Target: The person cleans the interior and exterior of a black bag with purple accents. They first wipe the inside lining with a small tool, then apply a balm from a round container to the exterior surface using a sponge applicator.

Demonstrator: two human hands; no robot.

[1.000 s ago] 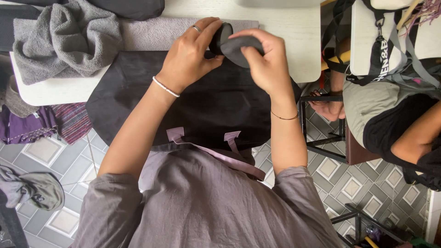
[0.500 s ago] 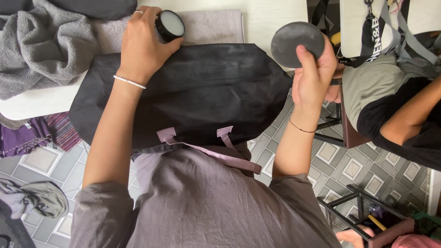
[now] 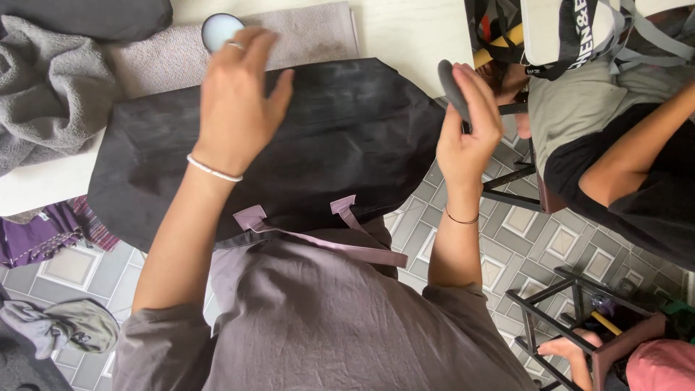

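White table [image 3: 405, 29] under black bag [image 3: 326, 145]; left hand [image 3: 235, 101] spread by tin [image 3: 219, 30], right hand [image 3: 470, 123] grip pinching grey lid [image 3: 450, 90].

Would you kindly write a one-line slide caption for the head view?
Right hand holds a dark round lid; left hand hovers by an open tin above a black bag.

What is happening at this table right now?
A person leans over a black bag spread on a white table. The right hand holds a dark round lid up off the table's edge. The left hand hovers over the bag, just below a small open tin resting on a pale towel. Another person sits to the right.
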